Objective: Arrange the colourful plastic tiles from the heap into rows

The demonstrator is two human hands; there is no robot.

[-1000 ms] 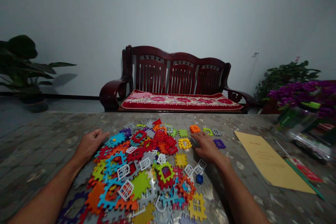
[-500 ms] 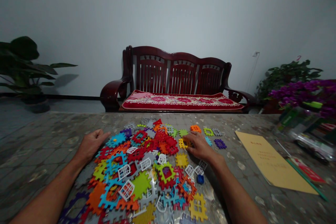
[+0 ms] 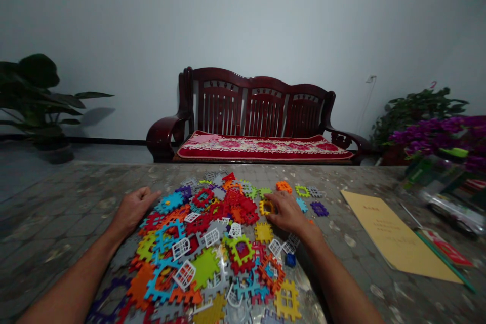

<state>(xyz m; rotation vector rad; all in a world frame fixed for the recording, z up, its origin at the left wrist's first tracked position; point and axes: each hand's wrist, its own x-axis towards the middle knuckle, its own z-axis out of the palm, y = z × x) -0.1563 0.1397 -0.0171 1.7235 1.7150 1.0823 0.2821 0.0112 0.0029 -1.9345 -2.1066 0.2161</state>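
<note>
A heap of colourful notched plastic pieces [image 3: 205, 267] lies between my forearms. My left hand [image 3: 133, 208] rests on the table at the heap's left edge, its fingers curled; whatever they may hold is hidden. At the heap's right side my right hand [image 3: 286, 211] has its fingertips on a small yellow frame piece [image 3: 267, 207], beside a solid yellow square [image 3: 263, 232]. Beyond that hand lie an orange piece [image 3: 284, 187], a green frame [image 3: 302, 191] and a purple piece [image 3: 319, 208].
A yellow booklet [image 3: 395, 235] and a green stick [image 3: 444, 258] lie on the right of the table [image 3: 56, 223]. A clear bottle [image 3: 442, 172] and purple flowers stand at the far right. Behind the table is a wooden bench [image 3: 266, 111].
My right hand has shifted slightly to the right, and more of the yellow frame piece shows at its fingertips. My left hand looks the same.
</note>
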